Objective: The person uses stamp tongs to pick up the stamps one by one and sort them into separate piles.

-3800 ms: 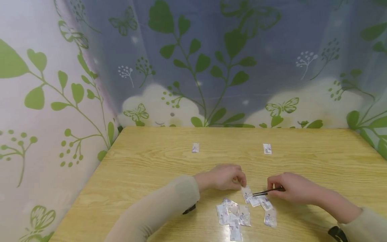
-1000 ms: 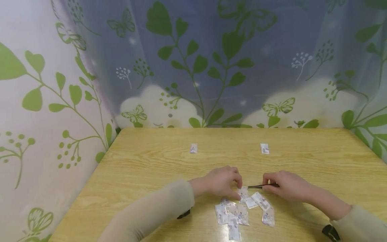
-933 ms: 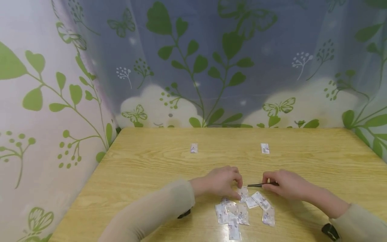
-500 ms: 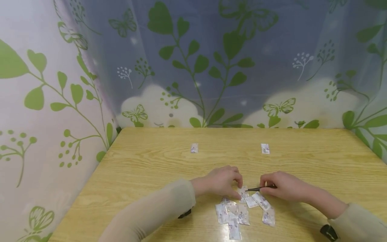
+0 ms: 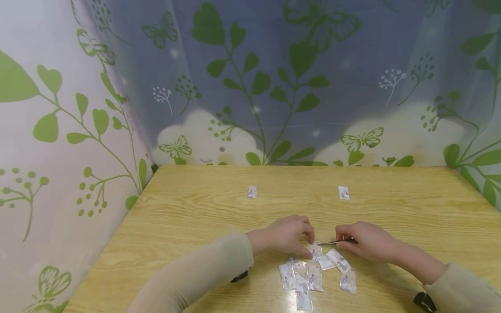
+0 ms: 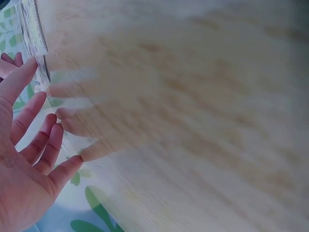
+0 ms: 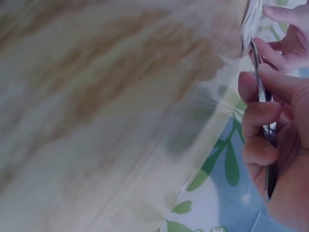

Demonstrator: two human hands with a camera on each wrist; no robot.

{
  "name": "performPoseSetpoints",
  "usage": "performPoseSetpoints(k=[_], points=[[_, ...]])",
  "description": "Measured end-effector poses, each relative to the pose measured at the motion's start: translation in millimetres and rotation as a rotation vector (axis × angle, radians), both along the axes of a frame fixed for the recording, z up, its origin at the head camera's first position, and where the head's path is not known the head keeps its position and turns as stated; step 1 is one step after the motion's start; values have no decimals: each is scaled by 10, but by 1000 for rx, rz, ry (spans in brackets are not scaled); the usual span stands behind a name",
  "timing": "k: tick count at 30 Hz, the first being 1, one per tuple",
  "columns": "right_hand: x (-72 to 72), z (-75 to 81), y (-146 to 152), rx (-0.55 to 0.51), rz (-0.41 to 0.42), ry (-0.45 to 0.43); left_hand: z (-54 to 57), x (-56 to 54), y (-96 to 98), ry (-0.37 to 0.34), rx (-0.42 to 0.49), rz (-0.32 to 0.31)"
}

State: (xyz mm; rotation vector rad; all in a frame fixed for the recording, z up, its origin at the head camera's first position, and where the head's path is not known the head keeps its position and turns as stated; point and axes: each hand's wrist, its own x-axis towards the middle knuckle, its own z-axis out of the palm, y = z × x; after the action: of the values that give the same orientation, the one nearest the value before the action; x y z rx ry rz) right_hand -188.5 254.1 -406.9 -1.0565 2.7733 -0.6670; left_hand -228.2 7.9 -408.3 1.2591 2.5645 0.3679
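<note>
My right hand (image 5: 368, 241) grips black tweezers (image 7: 269, 159) between thumb and curled fingers. Their tips meet the upper part of a small printed plastic packet (image 5: 315, 250) lying on the table; whether they pinch it is too small to tell. Across from it, my left hand (image 5: 289, 234) rests with thumb and a fingertip at that packet's left side. In the left wrist view, the fingers of the left hand (image 6: 36, 159) are spread, fingertips touching the tabletop. Beside this packet lie another packet (image 5: 325, 262), a tilted one (image 5: 339, 260) and a lower one (image 5: 348, 281).
An overlapping heap of several similar packets (image 5: 287, 277) lies nearer the front edge. Two single packets stand apart at the back, a left one (image 5: 252, 191) and a right one (image 5: 344, 193). A leaf-printed curtain (image 5: 242, 87) borders the wooden table (image 5: 188, 204).
The tweezers drew back above the packet, then came down onto its upper part. Since the earliest frame, the packet shifted slightly left and the left thumb came down beside it.
</note>
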Motion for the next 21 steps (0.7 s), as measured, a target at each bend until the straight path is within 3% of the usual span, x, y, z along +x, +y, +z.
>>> performPoseSetpoints(k=[11, 21], points=[[22, -11, -17, 6, 8, 63, -33, -25, -1, -1, 12, -14], [18, -9, -28, 50, -73, 131, -32, -33, -11, 9, 28, -43]])
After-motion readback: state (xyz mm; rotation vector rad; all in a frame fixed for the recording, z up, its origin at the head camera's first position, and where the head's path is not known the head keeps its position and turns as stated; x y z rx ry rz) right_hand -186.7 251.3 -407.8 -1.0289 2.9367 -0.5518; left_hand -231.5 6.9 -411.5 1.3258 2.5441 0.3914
